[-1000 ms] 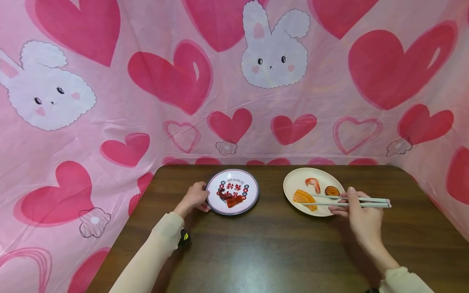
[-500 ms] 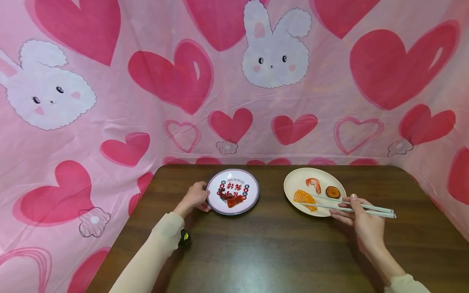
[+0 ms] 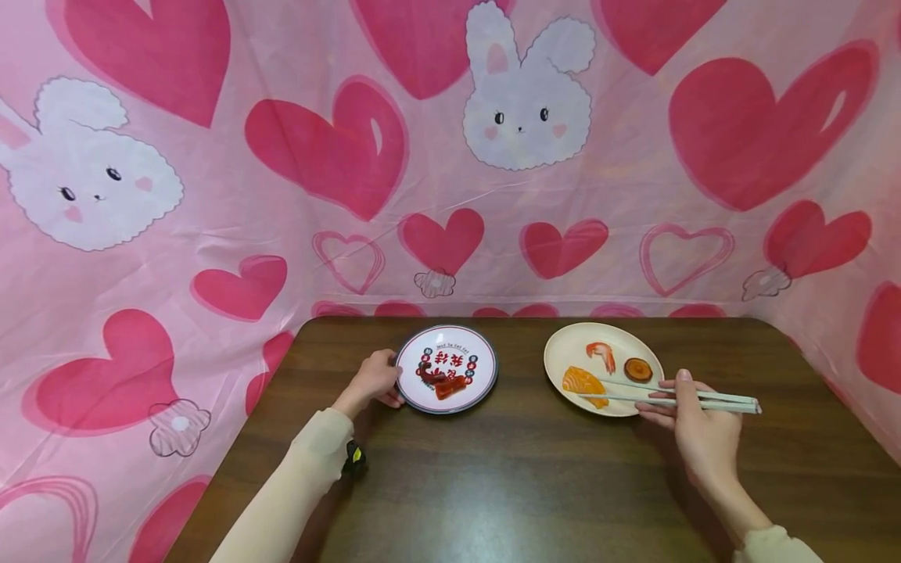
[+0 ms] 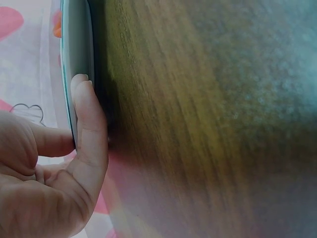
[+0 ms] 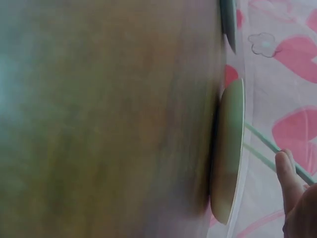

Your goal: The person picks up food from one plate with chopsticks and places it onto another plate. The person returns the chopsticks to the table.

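Note:
My left hand [image 3: 376, 378] pinches the rim of a white plate [image 3: 486, 367] with a dark edge and red lettering; the left wrist view shows the thumb above and fingers [image 4: 91, 124] underneath. On that plate lie two glossy reddish-brown food pieces, one of them a flat strip [image 3: 451, 386]. My right hand [image 3: 704, 426] holds pale green chopsticks [image 3: 725, 403] over a cream plate [image 3: 563, 344]. Their tips are spread at an orange salmon slice [image 3: 583, 383]; whether they grip it I cannot tell. A shrimp [image 3: 601, 357] and a round brown mushroom-like piece [image 3: 638, 370] lie beside it.
Both plates stand near the back edge of a dark wooden table [image 3: 479, 469], with a gap between them. A pink cloth [image 3: 493, 195] with hearts and rabbits hangs behind and at the sides. A dark band [image 3: 355, 456] is at the left wrist.
My right hand and the chopsticks have shifted slightly right and towards me, and the chopsticks' angle has changed a little. The left hand and its plate stay put.

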